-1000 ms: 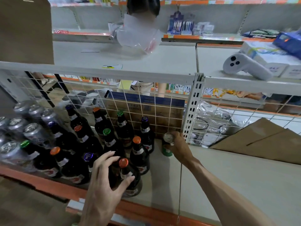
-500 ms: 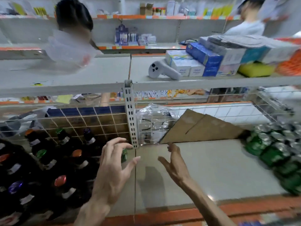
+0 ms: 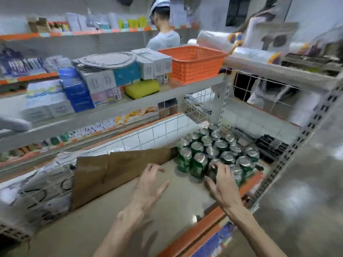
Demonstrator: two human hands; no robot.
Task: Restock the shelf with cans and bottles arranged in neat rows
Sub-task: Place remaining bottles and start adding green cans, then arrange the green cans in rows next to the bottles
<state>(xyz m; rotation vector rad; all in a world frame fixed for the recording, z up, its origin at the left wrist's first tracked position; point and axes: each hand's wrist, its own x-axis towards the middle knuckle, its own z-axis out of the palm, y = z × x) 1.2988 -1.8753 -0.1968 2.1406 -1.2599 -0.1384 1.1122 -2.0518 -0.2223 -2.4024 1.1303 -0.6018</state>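
Shelf, beige with an orange front lip, lies mostly bare between a leaning cardboard sheet at the back and a tight block of green cans packed into its right end beside the perforated upright. The right hand curls around the nearest can, which it largely hides; whether it is gripped cannot be told. The left hand hovers with fingers spread and empty over open shelf. Motion blur smears the edges.
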